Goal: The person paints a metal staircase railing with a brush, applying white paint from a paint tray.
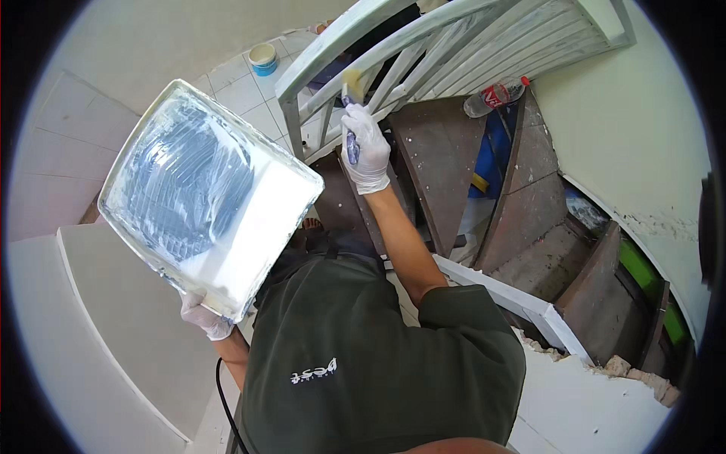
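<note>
My left hand [205,316], in a thin white glove, grips the lower edge of a paint tray [133,147]. White paint [272,204] pools along the tray's right side, and streaks of it coat the bluish bottom. In my gloved right hand [367,146] is a paintbrush [349,102], held by its purple-patterned handle with the pale yellow bristles pointing up. The bristles appear in front of the white-painted stair railing [391,51]; whether they touch it I cannot tell.
Brown winder stairs [437,147] curve down the right side. A plastic bottle with a red cap [493,97] lies on a tread. A small paint bucket [263,59] stands on white floor tiles [241,91]. Behind the railing, another person [397,34] is partly visible. Broken plaster [629,371] edges the lower right.
</note>
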A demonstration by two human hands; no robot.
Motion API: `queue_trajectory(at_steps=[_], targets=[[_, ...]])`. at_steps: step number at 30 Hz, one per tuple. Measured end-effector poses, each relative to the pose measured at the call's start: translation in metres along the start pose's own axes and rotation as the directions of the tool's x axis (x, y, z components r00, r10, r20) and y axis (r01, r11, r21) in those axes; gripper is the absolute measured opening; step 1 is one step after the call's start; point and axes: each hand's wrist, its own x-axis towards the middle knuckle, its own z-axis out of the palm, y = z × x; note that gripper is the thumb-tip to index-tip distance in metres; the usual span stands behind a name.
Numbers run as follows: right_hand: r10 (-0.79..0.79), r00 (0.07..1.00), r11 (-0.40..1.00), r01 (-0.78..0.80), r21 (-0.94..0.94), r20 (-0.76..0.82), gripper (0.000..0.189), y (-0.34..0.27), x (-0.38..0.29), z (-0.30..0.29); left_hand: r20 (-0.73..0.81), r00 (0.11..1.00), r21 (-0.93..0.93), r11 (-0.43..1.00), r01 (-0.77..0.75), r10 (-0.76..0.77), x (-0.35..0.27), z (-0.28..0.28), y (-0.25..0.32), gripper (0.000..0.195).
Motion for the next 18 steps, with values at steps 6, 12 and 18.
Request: queue_trajectory(at_steps=[6,12,18], targets=[[0.177,0.984,0.978,-0.176,0.111,0.002,0.018,-0.01,-0.021,0.02,-0.015,0.999,-0.007,0.999,0.038,-0.038,0.001,0.006,0.003,0.036],[0.495,0.867,0.809,-0.436,0.395,-0.056,0.015,-0.017,-0.036,0.022,0.075,0.997,-0.004,0.999,-0.035,0.036,0.011,-0.014,-0.012,0.034],[0.777,0.619,0.39,-0.615,0.685,0.114,0.011,0.01,-0.056,0.031,0.019,0.997,0.057,0.996,-0.075,0.074,0.002,0.006,-0.006,0.022]])
